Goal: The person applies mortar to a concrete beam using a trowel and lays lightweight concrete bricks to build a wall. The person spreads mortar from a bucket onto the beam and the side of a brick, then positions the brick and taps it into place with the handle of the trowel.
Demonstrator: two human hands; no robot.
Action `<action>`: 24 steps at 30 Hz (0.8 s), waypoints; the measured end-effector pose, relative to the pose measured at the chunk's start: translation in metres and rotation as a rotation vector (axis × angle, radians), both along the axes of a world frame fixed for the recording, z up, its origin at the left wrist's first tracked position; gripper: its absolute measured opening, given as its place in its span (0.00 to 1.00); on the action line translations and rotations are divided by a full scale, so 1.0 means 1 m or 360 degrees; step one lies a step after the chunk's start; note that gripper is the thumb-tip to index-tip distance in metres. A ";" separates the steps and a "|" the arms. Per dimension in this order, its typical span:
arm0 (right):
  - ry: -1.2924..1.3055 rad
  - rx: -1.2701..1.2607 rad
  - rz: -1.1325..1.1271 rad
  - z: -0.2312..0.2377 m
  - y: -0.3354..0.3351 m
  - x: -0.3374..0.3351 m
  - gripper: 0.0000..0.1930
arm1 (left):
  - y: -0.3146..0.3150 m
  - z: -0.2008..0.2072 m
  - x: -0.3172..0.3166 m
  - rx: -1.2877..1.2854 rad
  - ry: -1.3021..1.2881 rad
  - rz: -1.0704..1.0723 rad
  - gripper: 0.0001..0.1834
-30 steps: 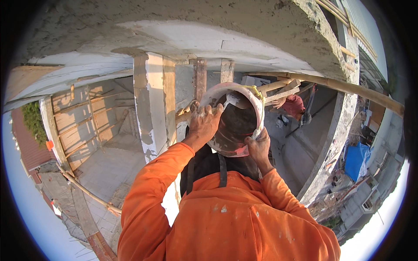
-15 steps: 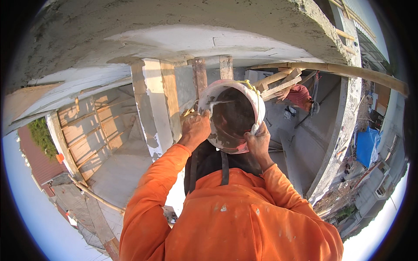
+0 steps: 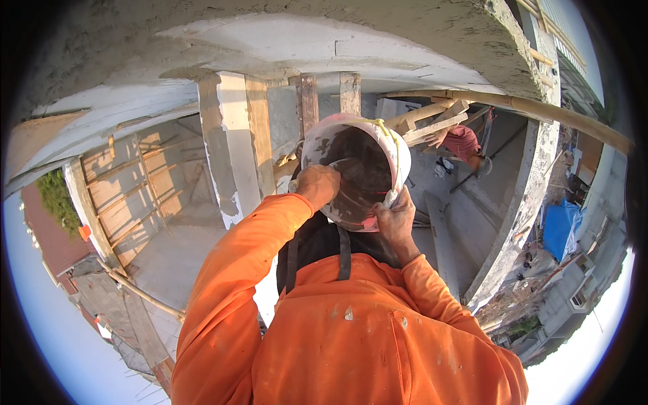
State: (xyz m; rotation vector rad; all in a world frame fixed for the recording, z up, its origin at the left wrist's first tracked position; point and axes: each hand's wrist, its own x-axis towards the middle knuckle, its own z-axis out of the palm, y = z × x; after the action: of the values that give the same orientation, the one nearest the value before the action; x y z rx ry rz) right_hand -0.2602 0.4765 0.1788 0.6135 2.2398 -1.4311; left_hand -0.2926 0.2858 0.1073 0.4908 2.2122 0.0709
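A round white bucket (image 3: 398, 156), its wall smeared with grey mortar, is tilted in front of my chest with the mouth toward me. Grey, wet-looking mortar (image 3: 361, 158) coats its inside. My right hand (image 3: 398, 219) grips the lower right of the rim, the thumb by a whitish lump there. A yellow cord (image 3: 382, 125) hangs over the far rim. My left hand (image 3: 318, 185) is closed in a fist at the bucket's left side, its knuckles over the opening. A thin curved edge shows in the mortar beside it; what the fist holds is hidden.
Overhead runs a rough concrete beam (image 3: 270, 34). A bamboo pole (image 3: 513, 102) and wooden planks (image 3: 435, 128) lie beyond the bucket. Far below at right, a co-worker in a red shirt (image 3: 463, 143) bends over. A half-plastered column (image 3: 233, 142) stands at left, and a blue tarp (image 3: 561, 231) lies outside.
My left hand has moved from the bucket's left rim in over its opening, the wrist turning and the elbow rising. The right hand keeps its grip, and the view has shifted slightly.
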 end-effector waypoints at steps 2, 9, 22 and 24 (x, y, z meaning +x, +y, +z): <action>-0.0020 -0.0056 -0.0059 -0.004 0.000 0.003 0.18 | 0.003 -0.005 0.013 0.0065 -0.0089 -0.0015 0.10; 0.0017 -0.0078 -0.0016 -0.025 0.012 0.017 0.15 | 0.006 -0.010 0.024 0.0397 -0.0484 0.0604 0.16; 0.0046 -0.0084 -0.0117 -0.036 0.015 0.006 0.15 | -0.052 -0.001 0.066 0.1392 -0.0858 0.1552 0.17; 0.0055 -0.0052 -0.0067 -0.043 0.016 0.004 0.15 | -0.071 0.016 0.066 0.1338 -0.0944 0.1873 0.17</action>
State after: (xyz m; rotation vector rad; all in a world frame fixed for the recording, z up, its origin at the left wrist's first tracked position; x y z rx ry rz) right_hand -0.2557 0.4921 0.1361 0.6336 2.2379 -1.5067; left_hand -0.2267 0.2150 0.1232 -0.4375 1.5037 1.5646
